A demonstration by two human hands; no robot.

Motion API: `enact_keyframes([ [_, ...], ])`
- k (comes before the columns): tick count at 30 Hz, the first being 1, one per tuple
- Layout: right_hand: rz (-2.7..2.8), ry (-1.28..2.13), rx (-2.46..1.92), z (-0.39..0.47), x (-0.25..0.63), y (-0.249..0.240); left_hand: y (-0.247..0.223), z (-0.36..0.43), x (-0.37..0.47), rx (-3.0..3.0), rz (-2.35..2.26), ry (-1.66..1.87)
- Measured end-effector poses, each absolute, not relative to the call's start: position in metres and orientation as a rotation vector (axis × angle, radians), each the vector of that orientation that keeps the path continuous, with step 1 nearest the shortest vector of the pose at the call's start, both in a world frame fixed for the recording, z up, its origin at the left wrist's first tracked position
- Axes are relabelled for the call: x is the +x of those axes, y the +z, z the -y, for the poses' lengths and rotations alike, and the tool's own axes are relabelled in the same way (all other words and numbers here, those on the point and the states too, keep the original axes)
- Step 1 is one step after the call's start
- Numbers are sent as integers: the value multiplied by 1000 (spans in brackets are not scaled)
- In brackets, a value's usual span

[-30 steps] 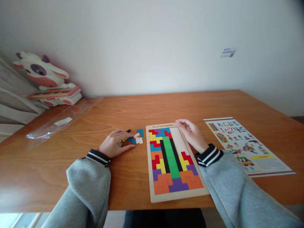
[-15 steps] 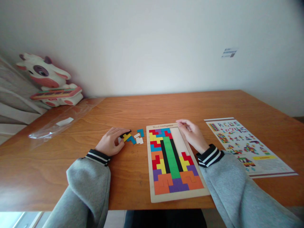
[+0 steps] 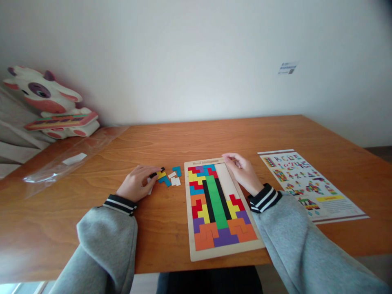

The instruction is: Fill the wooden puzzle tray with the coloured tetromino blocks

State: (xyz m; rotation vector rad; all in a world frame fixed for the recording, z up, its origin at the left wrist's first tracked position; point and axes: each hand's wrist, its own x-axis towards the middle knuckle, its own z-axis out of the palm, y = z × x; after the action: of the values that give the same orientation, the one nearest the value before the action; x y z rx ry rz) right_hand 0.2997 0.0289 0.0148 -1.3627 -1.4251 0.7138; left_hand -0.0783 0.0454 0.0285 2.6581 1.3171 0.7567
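My left hand [image 3: 136, 182] is curled over a small pile of loose puzzle pieces, its fingers on a black puzzle piece [image 3: 152, 175]. Beside the fingertips lie a yellow piece [image 3: 161, 175], blue pieces [image 3: 177, 170] and white pieces [image 3: 175, 181]; the hand hides part of the pile. To the right lies a wooden puzzle board [image 3: 192, 254] filled with coloured blocks around a long green strip [image 3: 217, 202]. A pale bare strip shows in its upper right. My right hand [image 3: 243, 169] pinches the board's top right corner, thumb and index finger together.
A printed pattern sheet [image 3: 309, 183] lies on the wooden table [image 3: 153, 237] to the right. A clear plastic bag [image 3: 73, 159] is at the left, before a toy cow with a keyboard [image 3: 61, 106]. Behind the table is a white wall [image 3: 190, 61].
The view has shifted slightly, moving everything a little left. My left fingers have moved on the black piece, which now shows on both sides of a fingertip. My right hand stays at the board's corner.
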Motion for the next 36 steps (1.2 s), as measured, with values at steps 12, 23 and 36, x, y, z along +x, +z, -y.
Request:
enact_keyframes([
  [12,1426,716,-1377,-29,300,14,29,-41,-77,2630,-1298,718],
  [23,1425,700,-1379,-30,300,11,29,-42,-70,2565,-1273,748],
  [36,1423,719,-1333,-30,298,13,26,-40,-68,2558,-1247,758],
])
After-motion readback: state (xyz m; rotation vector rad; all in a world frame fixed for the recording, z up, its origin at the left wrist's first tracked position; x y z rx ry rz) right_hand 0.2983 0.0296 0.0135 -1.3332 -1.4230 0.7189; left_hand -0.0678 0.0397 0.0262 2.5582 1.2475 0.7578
